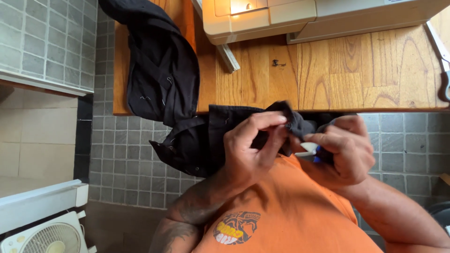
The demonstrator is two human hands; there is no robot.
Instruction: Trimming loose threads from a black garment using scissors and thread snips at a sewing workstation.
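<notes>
Just off the near edge of the wooden table, a black woven garment (187,136) hangs between the tabletop and the person's chest. Most of it drapes over the table's left corner and spills down the side; a bunched end of it is drawn across to the middle of the view, where both hands meet on it.

The left hand (251,150) is closed on that bunched end, thumb and fingertips pinching a fold of the dark fabric from above. The right hand (342,147) is curled tight just beside it, fingers wrapped round a small white and blue object (311,151) whose shape is mostly hidden; the same hand also touches the tip of the cloth. The two hands sit nearly touching each other.

Below them is the person's orange T-shirt (290,211) with a printed graphic on the front, and tattooed forearms lead up to each hand.

Behind the hands stretches the light-brown wooden table (328,70), its grain plain to see. On its far side stands a cream-coloured plastic machine (281,16), cut off by the frame. A small dark speck (277,63) lies on the wood near it. Grey square floor tiles (47,42) surround the table, and a white electric fan (44,236) shows at lower left.
</notes>
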